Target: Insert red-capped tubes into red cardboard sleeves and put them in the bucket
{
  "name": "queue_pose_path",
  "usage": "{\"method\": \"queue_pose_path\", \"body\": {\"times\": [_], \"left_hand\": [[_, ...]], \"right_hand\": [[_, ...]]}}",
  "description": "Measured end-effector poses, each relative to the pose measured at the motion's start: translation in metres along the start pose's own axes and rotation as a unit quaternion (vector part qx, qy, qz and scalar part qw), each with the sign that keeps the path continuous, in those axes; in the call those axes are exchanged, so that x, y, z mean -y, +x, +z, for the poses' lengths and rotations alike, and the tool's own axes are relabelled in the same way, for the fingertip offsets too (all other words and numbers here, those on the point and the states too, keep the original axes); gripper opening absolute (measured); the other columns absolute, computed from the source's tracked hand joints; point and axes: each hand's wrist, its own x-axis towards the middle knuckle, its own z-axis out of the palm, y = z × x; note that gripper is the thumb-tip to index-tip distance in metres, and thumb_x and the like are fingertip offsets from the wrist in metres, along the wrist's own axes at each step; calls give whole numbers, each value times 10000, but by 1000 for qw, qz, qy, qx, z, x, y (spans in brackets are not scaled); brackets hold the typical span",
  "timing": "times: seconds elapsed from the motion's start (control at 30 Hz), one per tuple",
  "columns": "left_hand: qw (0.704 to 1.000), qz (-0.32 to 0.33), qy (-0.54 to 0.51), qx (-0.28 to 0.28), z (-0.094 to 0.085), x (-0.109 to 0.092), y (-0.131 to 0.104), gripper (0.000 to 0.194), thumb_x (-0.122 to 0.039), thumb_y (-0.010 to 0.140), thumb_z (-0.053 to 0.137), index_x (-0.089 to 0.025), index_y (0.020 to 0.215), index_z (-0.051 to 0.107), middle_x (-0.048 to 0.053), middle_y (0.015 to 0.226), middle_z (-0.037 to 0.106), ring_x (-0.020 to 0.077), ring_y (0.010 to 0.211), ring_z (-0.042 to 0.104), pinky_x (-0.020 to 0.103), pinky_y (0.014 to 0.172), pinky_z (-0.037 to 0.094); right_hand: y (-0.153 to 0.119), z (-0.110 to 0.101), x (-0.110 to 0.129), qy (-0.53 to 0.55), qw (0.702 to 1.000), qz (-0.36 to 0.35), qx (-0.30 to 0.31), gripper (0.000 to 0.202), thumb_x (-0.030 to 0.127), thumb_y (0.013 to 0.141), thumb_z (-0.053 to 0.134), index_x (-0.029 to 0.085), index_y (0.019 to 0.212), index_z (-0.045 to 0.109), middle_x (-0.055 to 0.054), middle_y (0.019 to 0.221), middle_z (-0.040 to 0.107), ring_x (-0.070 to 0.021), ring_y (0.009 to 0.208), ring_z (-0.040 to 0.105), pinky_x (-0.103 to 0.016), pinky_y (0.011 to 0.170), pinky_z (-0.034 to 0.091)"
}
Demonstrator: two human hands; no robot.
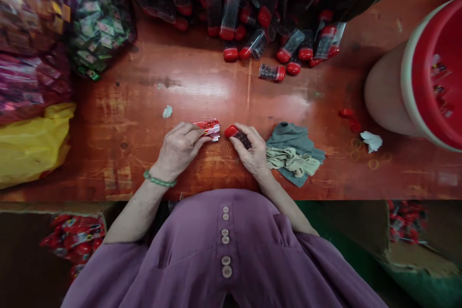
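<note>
My left hand is closed on a red printed wrapper, with the wrapper's silvery-pink end facing right. Just to the right, my right hand grips a small clear tube with a red cap and dark pieces inside. The cap points left toward the wrapper, and a short gap separates the two. Another filled tube lies on its side farther up the table. Behind it is a large pile of red-capped clear tubes.
Bags of small packets and a yellow bag stand at left. Grey-green cloths lie beside my right hand. At right are a red-rimmed bucket, a white scrap and rubber bands. Boxes of red packs sit below the table.
</note>
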Motion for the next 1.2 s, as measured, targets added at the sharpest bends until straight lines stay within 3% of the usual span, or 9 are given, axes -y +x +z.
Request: {"method": "queue_pose_path", "body": {"times": [0.13, 0.23, 0.33, 0.5, 0.63, 0.77, 0.97, 1.1, 1.2], "left_hand": [[997, -10, -52, 63, -8, 1, 6, 348, -407, 990, 476, -184, 992, 742, 90, 908, 711, 201, 809, 629, 351, 769, 539], [994, -14, -64, 86, -13, 1, 10, 360, -349, 999, 438, -164, 949, 742, 92, 891, 704, 196, 809, 633, 340, 770, 542], [993, -41, -81, 75, -13, 3, 13, 297, -284, 956, 498, -171, 821, 737, 70, 804, 695, 178, 739, 627, 312, 713, 527], [987, -86, -133, 4, -9, 4, 13, 150, -269, 854, 653, -211, 739, 730, 4, 706, 703, 144, 647, 621, 290, 637, 499], [995, -56, -74, -37, -10, 3, 9, 191, -329, 875, 677, -213, 725, 698, 10, 698, 683, 154, 667, 594, 305, 665, 488], [999, -24, 27, -27, -4, 1, 2, 294, -340, 945, 582, -204, 692, 642, 44, 705, 639, 182, 689, 539, 330, 684, 456], [1000, 3, 1, -2, 2, -1, -6, 275, -418, 940, 583, -175, 873, 692, 77, 859, 689, 197, 797, 592, 340, 778, 501], [999, 28, -6, 30, -6, -1, -4, 269, -305, 984, 511, -120, 1016, 703, 122, 967, 713, 215, 861, 620, 363, 820, 536], [999, 30, 3, 38, -9, 0, -1, 249, -199, 979, 483, -117, 965, 719, 118, 938, 718, 209, 830, 629, 351, 780, 541]], "right_hand": [[1, 1, -2, 2, 1000, 8, 6, 258, 282, 902, 616, 274, 1149, 688, -49, 1032, 733, -206, 934, 656, -409, 880, 534], [1, 1, -3, 1, 1000, 3, 5, 237, 286, 901, 620, 278, 1123, 700, -44, 1010, 737, -204, 911, 657, -411, 864, 542], [2, 2, -3, 13, 1000, 16, 2, 222, 308, 890, 639, 280, 1100, 708, -39, 986, 732, -204, 900, 656, -405, 856, 547], [2, -3, 0, 133, 984, 117, 21, 316, 399, 875, 665, 287, 1171, 668, -30, 1069, 708, -197, 927, 666, -414, 884, 564], [4, -8, 8, 186, 972, 138, 40, 392, 422, 855, 693, 290, 1220, 637, -36, 1180, 689, -218, 1038, 670, -450, 950, 560], [8, -7, 13, 181, 975, 128, 36, 356, 414, 859, 696, 283, 1187, 655, -37, 1176, 696, -226, 1086, 663, -472, 1001, 542], [9, -1, 12, 162, 980, 107, 41, 320, 375, 866, 695, 280, 1170, 667, -27, 1152, 701, -213, 1092, 665, -466, 1041, 518], [8, 1, 11, 152, 980, 122, 46, 336, 407, 873, 677, 260, 1175, 662, -42, 1166, 702, -220, 1100, 666, -461, 1040, 523], [9, 2, 11, 156, 980, 117, 45, 328, 395, 872, 680, 266, 1173, 661, -38, 1169, 701, -218, 1107, 663, -469, 1049, 516]]}}
